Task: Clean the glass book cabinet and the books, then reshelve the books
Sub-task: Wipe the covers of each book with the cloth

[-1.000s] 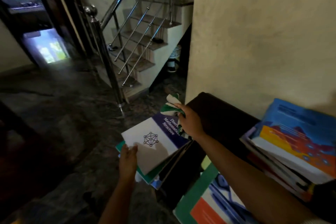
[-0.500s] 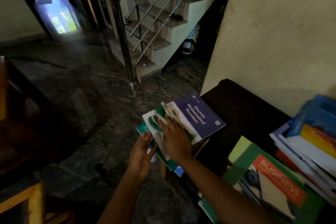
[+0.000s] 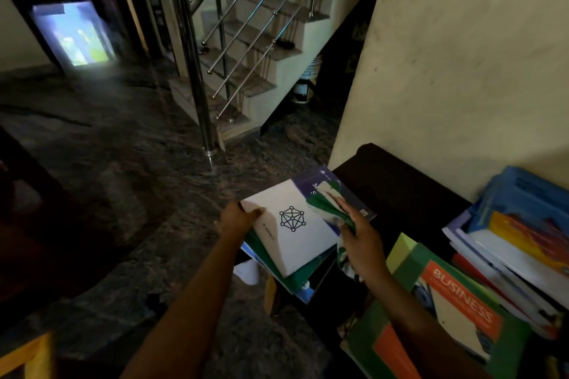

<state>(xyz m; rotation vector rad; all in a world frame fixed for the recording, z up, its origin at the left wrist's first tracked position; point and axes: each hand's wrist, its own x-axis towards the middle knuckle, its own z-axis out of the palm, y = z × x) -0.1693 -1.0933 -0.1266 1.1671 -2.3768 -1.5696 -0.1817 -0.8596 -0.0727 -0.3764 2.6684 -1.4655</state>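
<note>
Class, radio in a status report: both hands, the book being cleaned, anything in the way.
Left hand grips white book at edge. Right hand holds green-white cloth on its cover. Nothing in the way.

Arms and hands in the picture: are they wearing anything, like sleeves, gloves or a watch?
No. The left arm and right arm are bare, with no sleeve in view. The left hand and right hand wear no gloves, and no watch or ring shows, though the light is dim.
</note>
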